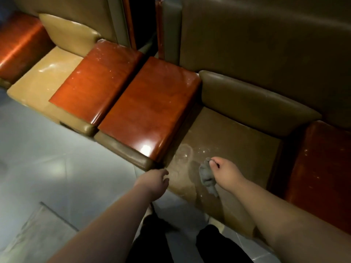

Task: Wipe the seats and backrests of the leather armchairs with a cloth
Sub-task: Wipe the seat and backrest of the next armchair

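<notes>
Reaching forward at 7 o'clock, the left hand (pixel 153 182) hovers beside the wooden armrest (pixel 152 111), fingers relaxed, grasping nothing. Right of it, the grey cloth (pixel 207 177) hangs over the dusty brown seat (pixel 237 141), long axis running 12 to 5 o'clock, pinched at its top by the right hand (pixel 227 172).

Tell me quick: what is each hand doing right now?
Left hand: open, holding nothing, fingers loosely curled near the armrest corner.
Right hand: pinching the grey cloth, which hangs over the seat.
</notes>
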Available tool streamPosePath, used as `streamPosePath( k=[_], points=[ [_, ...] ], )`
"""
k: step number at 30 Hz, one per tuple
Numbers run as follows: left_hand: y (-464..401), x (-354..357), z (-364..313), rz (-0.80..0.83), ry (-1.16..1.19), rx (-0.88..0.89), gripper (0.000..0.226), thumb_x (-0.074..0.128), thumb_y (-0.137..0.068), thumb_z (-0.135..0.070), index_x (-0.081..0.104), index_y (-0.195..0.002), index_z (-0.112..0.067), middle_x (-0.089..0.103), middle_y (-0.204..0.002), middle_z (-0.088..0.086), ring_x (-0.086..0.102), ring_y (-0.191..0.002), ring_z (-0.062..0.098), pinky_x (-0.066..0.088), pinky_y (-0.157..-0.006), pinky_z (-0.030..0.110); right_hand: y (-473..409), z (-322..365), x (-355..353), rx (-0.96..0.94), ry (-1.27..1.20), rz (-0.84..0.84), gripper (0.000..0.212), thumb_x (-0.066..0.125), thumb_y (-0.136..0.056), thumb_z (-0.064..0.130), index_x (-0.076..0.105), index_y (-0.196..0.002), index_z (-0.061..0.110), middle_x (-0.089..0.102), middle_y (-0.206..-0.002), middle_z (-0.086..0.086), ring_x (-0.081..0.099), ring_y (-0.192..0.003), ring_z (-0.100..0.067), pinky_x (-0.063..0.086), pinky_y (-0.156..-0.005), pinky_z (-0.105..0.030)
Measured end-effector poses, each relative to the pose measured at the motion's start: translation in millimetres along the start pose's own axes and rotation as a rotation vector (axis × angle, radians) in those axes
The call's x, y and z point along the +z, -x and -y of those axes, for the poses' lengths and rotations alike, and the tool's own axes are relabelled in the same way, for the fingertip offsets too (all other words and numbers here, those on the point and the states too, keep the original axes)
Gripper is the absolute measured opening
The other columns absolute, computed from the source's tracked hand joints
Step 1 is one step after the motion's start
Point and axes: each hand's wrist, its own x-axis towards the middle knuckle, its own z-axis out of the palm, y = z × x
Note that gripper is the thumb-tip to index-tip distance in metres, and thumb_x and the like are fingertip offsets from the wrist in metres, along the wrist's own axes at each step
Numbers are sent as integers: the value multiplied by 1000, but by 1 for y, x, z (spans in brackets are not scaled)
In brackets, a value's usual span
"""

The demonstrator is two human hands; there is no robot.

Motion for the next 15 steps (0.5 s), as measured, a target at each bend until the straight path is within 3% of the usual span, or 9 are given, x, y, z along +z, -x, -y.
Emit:
streamPosePath(
  k=[5, 8, 11, 15],
  points=[
    [-72, -31, 37, 44, -142, 102, 31, 47, -100, -48, 65, -122, -33, 70, -119, -4, 67, -107, 24, 52, -82, 31, -46, 21, 26, 64, -4, -164, 28, 41, -109, 41, 62, -94, 30, 64, -85, 10, 61, -82, -17, 46, -70, -34],
    [-115, -52, 58, 32, -205, 198, 46, 42, -97, -49, 60, -135, -31, 62, -131, -1, 61, -119, 27, 53, -96, 36, -80, 38, 32, 44, 102, -256, 25, 42, -108, 40, 65, -104, 32, 61, -88, 12, 58, -82, -14, 41, -71, -32],
    [-160, -70, 77, 4, -269, 311, 45, 46, -101, -40, 55, -142, -26, 53, -141, 2, 52, -128, 28, 49, -107, 44, -123, 46, 31, -9, 187, -344, 25, 41, -108, 37, 64, -100, 29, 62, -89, 7, 60, -83, -19, 48, -73, -38],
    [-207, -83, 91, -106, -285, 398, 55, 46, -103, -41, 39, -156, -27, 38, -162, 2, 38, -146, 29, 33, -123, 46, -166, 59, 43, 62, 309, -327, 32, 34, -108, 41, 63, -110, 28, 66, -100, 1, 61, -89, -22, 52, -82, -44]
  ],
)
